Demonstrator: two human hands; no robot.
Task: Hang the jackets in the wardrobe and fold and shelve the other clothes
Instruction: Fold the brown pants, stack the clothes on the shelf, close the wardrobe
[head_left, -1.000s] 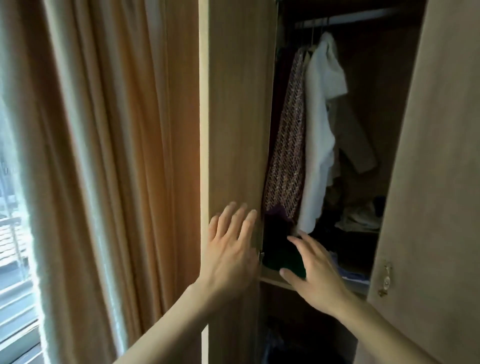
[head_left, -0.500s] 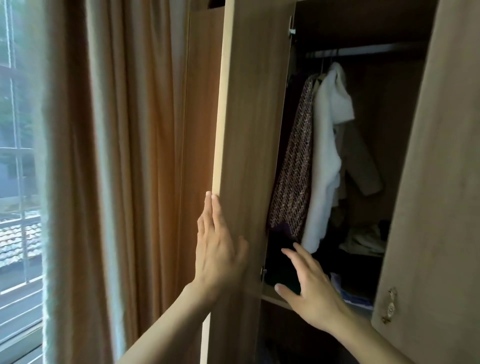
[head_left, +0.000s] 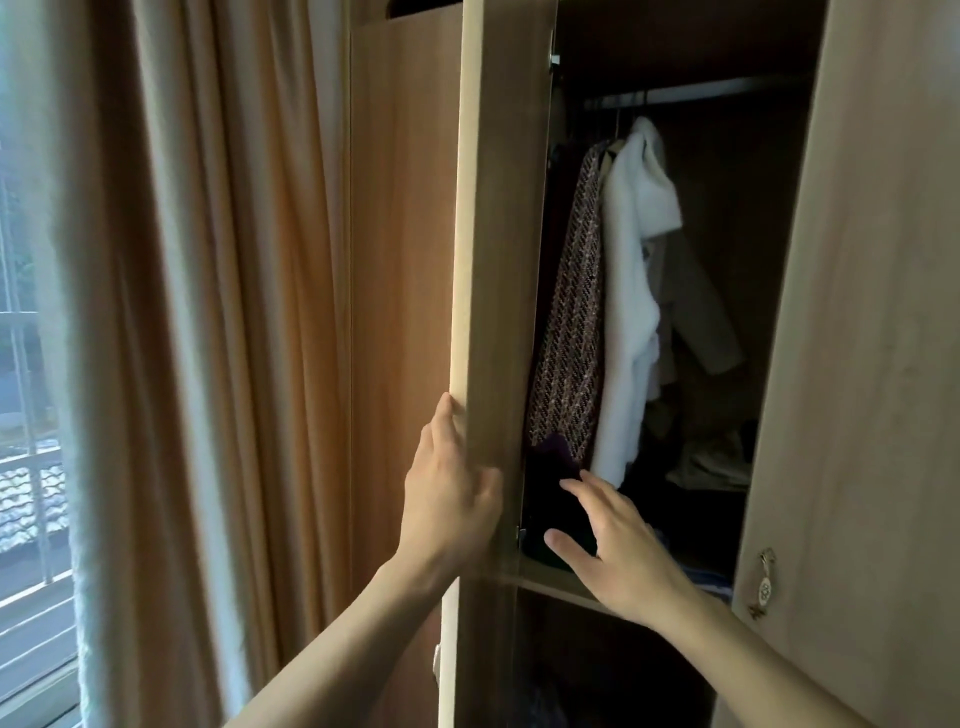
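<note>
Already three garments hang from the rail (head_left: 691, 93) inside the wardrobe: a tweed jacket (head_left: 571, 332) on the left, a white fleece jacket (head_left: 631, 312) beside it, and a beige coat (head_left: 696, 322) behind, each with its long axis vertical, collar up at the rail and hem pointing down towards the shelf (head_left: 561, 579). On that shelf sits a dark stack of folded clothes (head_left: 556, 499), with paler items (head_left: 711, 462) further right; how neatly they are folded is too dim to tell. Judging by this, hanging and shelving look largely done, though whether clothes remain outside the wardrobe cannot be seen. The left hand (head_left: 449, 488) grips the edge of the left door (head_left: 498, 260), fingers behind it and thumb on the inner face. The right hand (head_left: 618, 545) is spread and relaxed, holding nothing, just in front of the dark stack. The right door (head_left: 872, 312) stands open.
</note>
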